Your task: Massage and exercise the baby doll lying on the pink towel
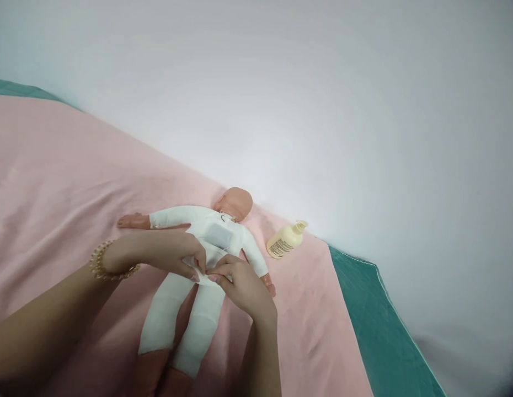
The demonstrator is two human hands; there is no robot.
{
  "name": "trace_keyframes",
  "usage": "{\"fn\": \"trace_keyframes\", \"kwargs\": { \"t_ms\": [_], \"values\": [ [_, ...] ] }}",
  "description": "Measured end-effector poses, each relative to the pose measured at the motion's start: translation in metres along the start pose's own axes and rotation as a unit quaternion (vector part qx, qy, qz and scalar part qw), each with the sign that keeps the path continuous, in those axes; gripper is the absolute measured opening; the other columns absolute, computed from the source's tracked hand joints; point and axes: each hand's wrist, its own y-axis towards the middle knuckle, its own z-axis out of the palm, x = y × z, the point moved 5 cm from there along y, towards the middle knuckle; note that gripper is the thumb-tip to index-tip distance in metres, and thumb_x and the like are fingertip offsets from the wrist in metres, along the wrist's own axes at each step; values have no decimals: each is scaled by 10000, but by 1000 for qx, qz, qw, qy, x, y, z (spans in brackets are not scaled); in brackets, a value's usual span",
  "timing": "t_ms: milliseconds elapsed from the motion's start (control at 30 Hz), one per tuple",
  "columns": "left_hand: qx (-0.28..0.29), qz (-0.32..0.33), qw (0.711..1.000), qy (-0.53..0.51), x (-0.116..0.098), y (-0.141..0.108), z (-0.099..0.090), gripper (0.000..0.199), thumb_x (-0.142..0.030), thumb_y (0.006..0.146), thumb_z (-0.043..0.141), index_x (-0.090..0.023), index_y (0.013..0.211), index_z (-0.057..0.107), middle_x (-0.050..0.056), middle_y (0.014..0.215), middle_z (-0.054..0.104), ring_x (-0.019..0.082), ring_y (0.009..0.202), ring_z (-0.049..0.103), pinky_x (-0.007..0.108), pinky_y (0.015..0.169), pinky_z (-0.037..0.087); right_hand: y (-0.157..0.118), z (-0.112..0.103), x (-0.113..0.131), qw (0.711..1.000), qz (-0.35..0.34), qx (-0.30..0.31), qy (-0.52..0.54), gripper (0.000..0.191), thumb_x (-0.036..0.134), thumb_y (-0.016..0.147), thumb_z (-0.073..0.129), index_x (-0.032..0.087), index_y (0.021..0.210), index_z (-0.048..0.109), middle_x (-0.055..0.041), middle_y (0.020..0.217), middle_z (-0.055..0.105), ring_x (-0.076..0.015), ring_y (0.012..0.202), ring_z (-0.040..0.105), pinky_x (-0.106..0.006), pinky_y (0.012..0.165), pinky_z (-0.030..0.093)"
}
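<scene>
Doll (213,298) flat on the pink cloth (310,309), legs toward the person, head toward the wall (322,110): that's what I see from where I stand. Nearest come the two bare forearms, one bead bracelet (100,264) on the left wrist, then the doll's two legs in white covering. At its waist, the left hand (174,251) and right hand (244,286) nearly meet, each with thumb and forefinger closed on thin whitish material (204,279). The step in hand looks to me like fine fingertip work, joining or straightening that material; I can't tell which. Such a move, I'd judge, calls for a firm pinch on both sides and an even, gentle pull, without dragging the body askew. Beyond the hands I count one greyish patch (218,235) on the torso, two outspread arms and one bald head. Just beside one arm lies a single pale yellow pump bottle (283,241), tilted as I see it. Green covering (376,309) shows past the pink at two edges, and one pale wall rises behind.
</scene>
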Motion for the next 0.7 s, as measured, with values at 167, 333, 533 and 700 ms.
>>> {"fn": "trace_keyframes", "kwargs": {
  "t_ms": [167,333,533,700],
  "values": [
    [141,10,990,-23,-1,10,13,252,-227,720,692,-269,957,770,-15,882,747,199,763,655,255,683,472,14,11,-5,1000,21,5,16,243,100,857,599,239,720,744,3,863,653,-140,747,599,-259,637,435],
    [145,2,988,-44,1,14,10,233,-243,758,661,-227,965,768,17,942,749,204,835,674,256,726,488,15,9,-9,1000,9,-1,28,262,93,869,562,240,746,741,7,876,656,-138,790,603,-261,696,449],
    [76,3,996,-42,12,15,-4,266,-367,824,630,-219,1007,755,34,939,734,206,860,652,253,774,472,16,-3,-19,998,-9,-61,26,253,148,911,545,265,910,768,-18,973,672,-167,955,603,-311,877,448],
    [72,11,994,-77,24,18,3,234,-337,775,677,-220,959,762,34,948,738,236,891,653,311,824,485,20,3,-21,997,-12,-71,25,247,135,875,602,293,832,787,-28,911,683,-209,933,611,-349,843,468]
  ]
}}
